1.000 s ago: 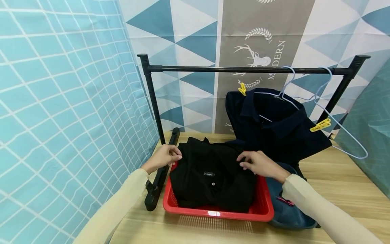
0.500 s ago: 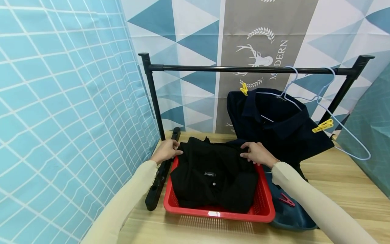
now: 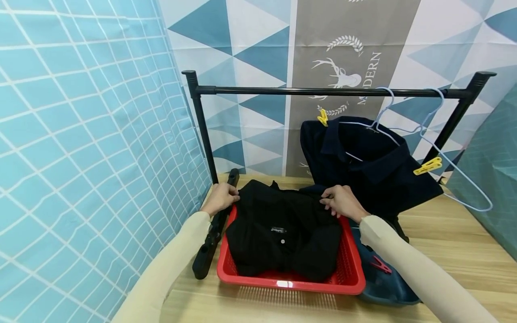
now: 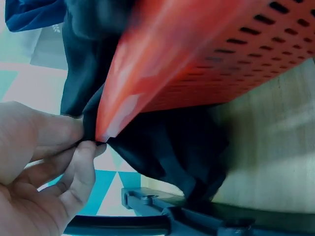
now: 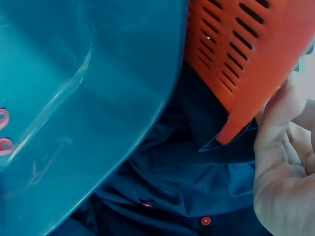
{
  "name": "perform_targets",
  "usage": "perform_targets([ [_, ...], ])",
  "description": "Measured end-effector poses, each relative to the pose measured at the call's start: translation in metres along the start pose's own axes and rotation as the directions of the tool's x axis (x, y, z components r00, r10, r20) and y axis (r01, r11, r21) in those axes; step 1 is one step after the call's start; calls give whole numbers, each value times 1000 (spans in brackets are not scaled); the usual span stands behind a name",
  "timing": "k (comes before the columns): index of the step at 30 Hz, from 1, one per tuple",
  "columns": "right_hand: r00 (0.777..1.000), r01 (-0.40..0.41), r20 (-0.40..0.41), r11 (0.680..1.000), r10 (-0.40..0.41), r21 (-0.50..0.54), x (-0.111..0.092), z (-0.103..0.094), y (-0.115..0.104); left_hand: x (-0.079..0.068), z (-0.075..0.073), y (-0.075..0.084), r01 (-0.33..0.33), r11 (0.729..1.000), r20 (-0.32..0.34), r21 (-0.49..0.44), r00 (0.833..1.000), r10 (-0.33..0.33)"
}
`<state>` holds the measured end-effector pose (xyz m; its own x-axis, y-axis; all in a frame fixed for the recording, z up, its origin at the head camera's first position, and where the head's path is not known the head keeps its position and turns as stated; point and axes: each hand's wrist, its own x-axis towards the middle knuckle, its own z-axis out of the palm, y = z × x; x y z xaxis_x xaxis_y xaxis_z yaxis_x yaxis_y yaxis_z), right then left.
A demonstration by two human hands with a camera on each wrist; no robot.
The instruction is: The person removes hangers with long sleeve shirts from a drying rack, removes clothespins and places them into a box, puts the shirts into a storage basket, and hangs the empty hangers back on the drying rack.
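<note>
Left hand [image 3: 221,197], right hand [image 3: 343,201] — both in pinches on black shirt [image 3: 258,244] in red basket [image 3: 315,286].

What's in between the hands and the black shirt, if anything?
Nothing that I can see. The left hand pinches the shirt on its left side, and the right hand has its fingertips on its right side. The basket has a corner close to the left hand, but isn't blocking it.

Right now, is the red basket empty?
Not empty: a black shirt lies in the red basket and covers most of its inside.
</note>
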<state>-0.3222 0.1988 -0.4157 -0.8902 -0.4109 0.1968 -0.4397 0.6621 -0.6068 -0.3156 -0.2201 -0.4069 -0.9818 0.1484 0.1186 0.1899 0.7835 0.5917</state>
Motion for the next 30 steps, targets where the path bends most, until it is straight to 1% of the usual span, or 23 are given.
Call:
perform_targets([
  [3, 999, 21, -33, 1000, -21, 10, 1, 1, -4, 1, -2, 1, -28, 998, -37, 48, 999, 30],
  [5, 999, 13, -49, 999, -11, 39, 0, -1, -8, 0, -4, 3, -47, 997, -64, 58, 997, 51],
  [7, 998, -3, -68, 997, 9, 83, -1, -3, -14, -2, -7, 6, -78, 996, -106, 54, 991, 83],
  [10, 994, -14, -105, 990, 28, 141, -6, -10, -26, -6, -14, 12, -120, 993, -175, 3, 977, 119],
  [12, 992, 3, -128, 988, 17, 151, -12, -16, -34, -12, -20, 17, -152, 987, -207, -52, 968, 139],
  [15, 987, 49, -155, 990, -28, 134, -26, -25, -45, -24, -27, 26, -212, 970, -229, -119, 957, 180],
  [17, 984, 88, -164, 989, -68, 120, -39, -28, -50, -35, -32, 32, -265, 955, -225, -133, 947, 231],
  [19, 980, 132, -163, 985, -113, 109, -54, -29, -53, -47, -35, 36, -333, 933, -191, -138, 933, 304],
  [20, 978, 159, -155, 982, -141, 106, -61, -29, -54, -54, -36, 38, -371, 918, -163, -140, 923, 349],
  [22, 969, 222, -131, 970, -208, 100, -78, -27, -53, -67, -37, 39, -434, 890, -83, -142, 901, 426],
  [24, 954, 294, -89, 953, -288, 71, -92, -23, -51, -78, -35, 38, -498, 857, 13, -130, 864, 504],
  [26, 930, 368, -31, 930, -367, 23, -104, -18, -47, -86, -31, 37, -550, 830, 108, -94, 823, 558],
  [27, 916, 401, 5, 916, -400, -9, -109, -15, -46, -89, -29, 36, -568, 820, 156, -76, 805, 572],
  [28, 902, 431, 44, 901, -429, -45, -114, -12, -44, -91, -26, 35, -590, 806, 205, -56, 783, 587],
  [29, 891, 451, 92, 889, -444, -79, -117, -8, -43, -93, -22, 35, -614, 788, 250, -35, 759, 602],
  [30, 879, 471, 140, 875, -455, -112, -120, -4, -42, -94, -18, 34, -628, 778, 297, -23, 739, 605],
])
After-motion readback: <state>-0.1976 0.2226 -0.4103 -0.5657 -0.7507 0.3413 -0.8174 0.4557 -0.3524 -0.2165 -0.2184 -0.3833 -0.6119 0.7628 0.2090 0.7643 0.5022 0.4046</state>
